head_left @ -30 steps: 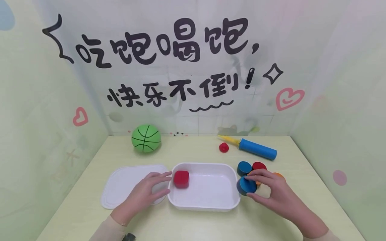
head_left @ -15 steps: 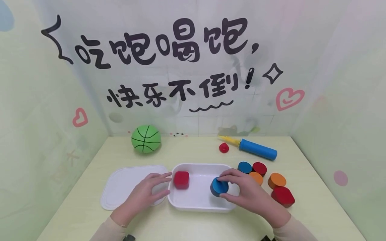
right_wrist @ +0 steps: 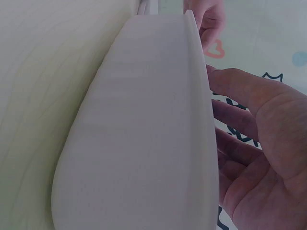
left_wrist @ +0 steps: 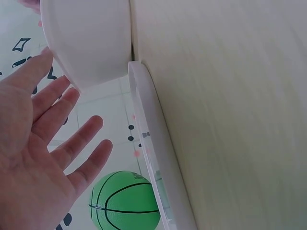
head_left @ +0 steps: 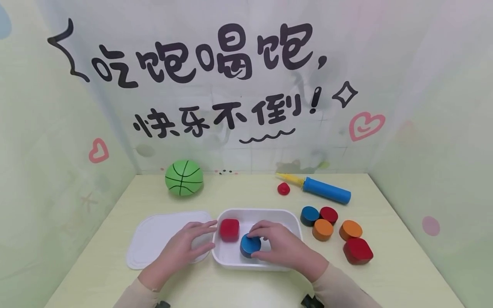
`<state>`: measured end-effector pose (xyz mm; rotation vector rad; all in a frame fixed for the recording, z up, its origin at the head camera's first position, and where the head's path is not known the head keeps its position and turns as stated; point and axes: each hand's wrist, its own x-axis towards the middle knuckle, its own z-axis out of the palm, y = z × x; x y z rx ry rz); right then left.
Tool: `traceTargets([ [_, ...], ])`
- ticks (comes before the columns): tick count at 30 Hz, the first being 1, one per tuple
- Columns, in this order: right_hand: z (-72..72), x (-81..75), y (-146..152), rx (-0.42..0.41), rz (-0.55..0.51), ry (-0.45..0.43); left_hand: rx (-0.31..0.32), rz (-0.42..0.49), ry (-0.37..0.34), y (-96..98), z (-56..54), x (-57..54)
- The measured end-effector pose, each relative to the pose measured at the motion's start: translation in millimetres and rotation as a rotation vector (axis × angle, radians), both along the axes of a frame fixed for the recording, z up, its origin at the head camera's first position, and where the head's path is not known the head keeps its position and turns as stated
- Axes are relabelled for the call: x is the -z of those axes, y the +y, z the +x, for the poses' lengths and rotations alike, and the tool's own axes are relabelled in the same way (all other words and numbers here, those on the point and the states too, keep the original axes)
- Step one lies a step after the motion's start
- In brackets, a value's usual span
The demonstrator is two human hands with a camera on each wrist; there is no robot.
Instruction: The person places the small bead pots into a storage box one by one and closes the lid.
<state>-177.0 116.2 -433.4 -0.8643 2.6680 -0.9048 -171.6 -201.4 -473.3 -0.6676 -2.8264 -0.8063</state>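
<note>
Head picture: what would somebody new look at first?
Probably the big black writing across the back wall. Next, maybe the bright green ball at the back left of the table, or the round blue block that the right hand holds in or just above the white box.

- I see the container [head_left: 246,267] on the worktop [head_left: 396,261], lower centre.
- Inside its outline: a block [head_left: 229,231] left, held piece [head_left: 249,246] right.
- Left: lid [head_left: 155,237], ball [head_left: 184,178] behind it.
- Lower right: five blocks [head_left: 322,231], pump [head_left: 325,189] behind.
</note>
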Motion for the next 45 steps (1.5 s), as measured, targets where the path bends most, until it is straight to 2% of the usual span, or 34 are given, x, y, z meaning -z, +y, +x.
traceTargets([
  [11, -5.6, -0.1, -36, -0.104, 0.069, 0.008, 0.0, -0.011, 0.014, -1.4, -0.5, -0.5],
  [15, -7.5, 2.4, -41, -0.121, 0.092, 0.019, -0.004, -0.012, -0.003, -1.0, -0.1, -1.1],
  [33, -19.2, 13.7, -62, -0.204, 0.174, 0.073, 0.002, 0.007, 0.008, -1.6, 0.4, 1.2],
  [39, -19.8, 15.0, -62, -0.214, 0.172, 0.079, 0.006, 0.016, 0.009, -3.0, 0.0, 2.9],
  [45, -17.2, 11.7, -48, -0.17, 0.112, 0.027, 0.003, 0.012, 0.001, -1.7, 0.3, 2.2],
])
